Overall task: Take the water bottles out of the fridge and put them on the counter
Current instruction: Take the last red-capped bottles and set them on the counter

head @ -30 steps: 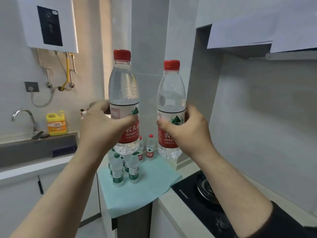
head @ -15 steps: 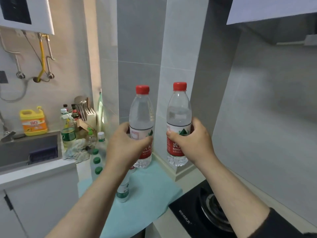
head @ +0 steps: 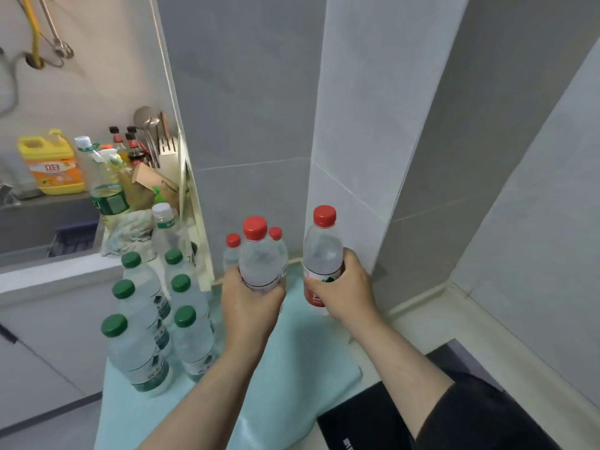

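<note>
left hand (head: 251, 300) curled round red-cap bottle (head: 259, 258) | right hand (head: 344, 292) curled round second bottle (head: 323, 251) | both upright at counter (head: 422, 323) back corner, ready to stand

Both arms reach fwd, side by side. L forearm (head: 207, 384) bare, rising from btm centre. R forearm (head: 389, 345) bare, black sleeve (head: 470, 417) at the elbow. L hand (head: 251, 303), back to camera, curls round a bottle (head: 259, 258) held upright. R hand (head: 344, 287) grips a second bottle (head: 323, 251) at mid-body, also upright. Hands near each other, not touching.
</note>
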A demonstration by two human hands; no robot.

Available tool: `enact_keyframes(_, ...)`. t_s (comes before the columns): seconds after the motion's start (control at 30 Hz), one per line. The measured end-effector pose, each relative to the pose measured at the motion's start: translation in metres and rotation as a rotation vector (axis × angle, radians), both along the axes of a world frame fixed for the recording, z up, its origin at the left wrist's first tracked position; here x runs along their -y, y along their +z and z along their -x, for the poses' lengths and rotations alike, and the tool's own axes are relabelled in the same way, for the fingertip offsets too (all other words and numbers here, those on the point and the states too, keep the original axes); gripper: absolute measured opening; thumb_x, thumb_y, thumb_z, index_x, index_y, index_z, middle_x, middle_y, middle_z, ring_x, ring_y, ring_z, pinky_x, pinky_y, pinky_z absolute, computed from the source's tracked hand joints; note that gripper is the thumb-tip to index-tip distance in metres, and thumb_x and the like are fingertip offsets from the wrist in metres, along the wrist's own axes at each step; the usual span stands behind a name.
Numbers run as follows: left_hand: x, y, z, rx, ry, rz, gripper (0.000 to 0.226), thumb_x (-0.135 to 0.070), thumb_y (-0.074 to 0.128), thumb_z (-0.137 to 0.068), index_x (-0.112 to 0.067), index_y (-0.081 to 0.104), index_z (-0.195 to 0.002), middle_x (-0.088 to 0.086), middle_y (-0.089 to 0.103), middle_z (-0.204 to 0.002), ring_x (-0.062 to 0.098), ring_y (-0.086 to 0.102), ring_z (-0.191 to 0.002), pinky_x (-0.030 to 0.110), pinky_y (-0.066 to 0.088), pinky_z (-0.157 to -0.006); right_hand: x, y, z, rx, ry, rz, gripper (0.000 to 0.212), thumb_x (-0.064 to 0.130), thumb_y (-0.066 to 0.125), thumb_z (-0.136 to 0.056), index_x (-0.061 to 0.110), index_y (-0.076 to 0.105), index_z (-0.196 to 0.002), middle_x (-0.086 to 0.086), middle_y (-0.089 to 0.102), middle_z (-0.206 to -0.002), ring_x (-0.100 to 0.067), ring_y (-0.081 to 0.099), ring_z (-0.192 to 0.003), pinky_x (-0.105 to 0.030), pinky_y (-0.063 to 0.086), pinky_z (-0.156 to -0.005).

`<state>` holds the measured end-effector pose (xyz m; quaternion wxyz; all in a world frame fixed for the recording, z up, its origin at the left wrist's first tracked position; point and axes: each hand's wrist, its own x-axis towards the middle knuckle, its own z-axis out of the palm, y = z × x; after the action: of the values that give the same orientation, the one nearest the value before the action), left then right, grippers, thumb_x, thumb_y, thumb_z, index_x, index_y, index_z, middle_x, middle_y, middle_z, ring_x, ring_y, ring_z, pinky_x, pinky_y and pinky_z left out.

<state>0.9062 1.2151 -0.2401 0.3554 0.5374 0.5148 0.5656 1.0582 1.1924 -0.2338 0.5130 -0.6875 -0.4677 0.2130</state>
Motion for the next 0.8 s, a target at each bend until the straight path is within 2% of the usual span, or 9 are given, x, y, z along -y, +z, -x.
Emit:
enact_keyframes(0.1,-0.024,-0.039,-0.016,-0.015,0.089,0.081,0.052,-0.013,0.078,-0.064,-0.056,0.054,-0.080,-0.028,0.066,-0.074,-0.008,0.059,-0.057,0.006,0.043,-0.044,-0.029,-0.044,-0.009,-0.060,0.043,0.045,0.042,0.035,0.082,-0.062,0.039,0.054,-0.093,0.041,0.063,-0.080,0.015,0.062,-0.066,-0.003,0.041,-0.048)
enact_keyframes(0.17,-0.037,-0.066,-0.017,-0.003,0.111,0.185,0.037,-0.012,0.073,-0.063,-0.040,0.055,-0.079,-0.010,0.064,-0.066,0.003,0.054,-0.051,0.013,0.041,-0.040,-0.045,-0.065,-0.012,-0.105,0.074,0.084,0.046,0.039,0.081,-0.060,0.039,0.056,-0.098,0.032,0.067,-0.087,0.009,0.065,-0.071,-0.008,0.046,-0.051)
enact_keyframes(0.27,-0.056,-0.101,-0.021,0.013,0.163,0.292,0.027,-0.014,0.069,-0.062,-0.020,0.050,-0.080,0.000,0.063,-0.066,0.015,0.053,-0.053,0.021,0.040,-0.041,-0.068,-0.096,-0.015,-0.159,0.111,0.110,0.052,0.037,0.082,-0.060,0.036,0.058,-0.106,0.018,0.071,-0.088,0.002,0.068,-0.071,-0.013,0.049,-0.050)
enact_keyframes(0.37,-0.070,-0.119,-0.019,-0.002,0.205,0.292,0.025,-0.017,0.071,-0.064,-0.020,0.053,-0.080,0.003,0.064,-0.067,0.011,0.053,-0.050,0.018,0.040,-0.041,-0.086,-0.113,-0.015,-0.160,0.138,0.125,0.054,0.030,0.083,-0.063,0.031,0.059,-0.111,0.011,0.072,-0.091,-0.001,0.069,-0.070,-0.015,0.050,-0.050)
enact_keyframes(0.5,-0.084,-0.137,-0.012,-0.011,0.228,0.327,0.026,-0.017,0.068,-0.060,-0.015,0.051,-0.081,0.004,0.061,-0.065,0.015,0.048,-0.050,0.025,0.040,-0.043,-0.104,-0.131,-0.009,-0.151,0.200,0.177,0.044,0.023,0.079,-0.069,0.024,0.057,-0.107,0.000,0.072,-0.084,-0.014,0.067,-0.065,-0.038,0.057,-0.054)
enact_keyframes(0.57,-0.088,-0.144,-0.008,-0.006,0.229,0.329,0.029,-0.015,0.068,-0.060,-0.015,0.052,-0.084,0.002,0.062,-0.067,0.014,0.050,-0.052,0.025,0.042,-0.045,-0.110,-0.138,-0.005,-0.138,0.224,0.184,0.038,0.022,0.079,-0.070,0.025,0.058,-0.102,0.003,0.070,-0.077,-0.006,0.061,-0.053,-0.025,0.048,-0.043)
enact_keyframes(0.63,-0.090,-0.148,-0.006,-0.012,0.229,0.322,0.031,-0.012,0.071,-0.062,-0.018,0.054,-0.088,0.001,0.065,-0.072,0.014,0.055,-0.056,0.028,0.046,-0.049,-0.112,-0.144,-0.002,-0.124,0.244,0.202,0.038,0.024,0.079,-0.071,0.024,0.058,-0.103,0.005,0.069,-0.075,-0.005,0.057,-0.050,-0.019,0.042,-0.042)
enact_keyframes(0.7,-0.090,-0.153,-0.003,-0.021,0.221,0.314,0.033,-0.010,0.073,-0.063,-0.020,0.054,-0.088,-0.002,0.064,-0.074,0.009,0.055,-0.057,0.024,0.046,-0.049,-0.114,-0.151,0.002,-0.116,0.267,0.222,0.038,0.027,0.077,-0.070,0.022,0.059,-0.103,0.001,0.068,-0.077,-0.012,0.059,-0.055,-0.027,0.045,-0.045)
enact_keyframes(0.8,-0.092,-0.157,0.002,-0.030,0.169,0.288,0.029,-0.006,0.070,-0.063,-0.012,0.049,-0.081,-0.003,0.054,-0.065,0.004,0.042,-0.048,0.015,0.035,-0.043,-0.119,-0.161,0.009,-0.158,0.260,0.196,0.038,0.026,0.079,-0.071,0.020,0.057,-0.101,-0.004,0.069,-0.082,-0.023,0.064,-0.067,-0.041,0.055,-0.057)
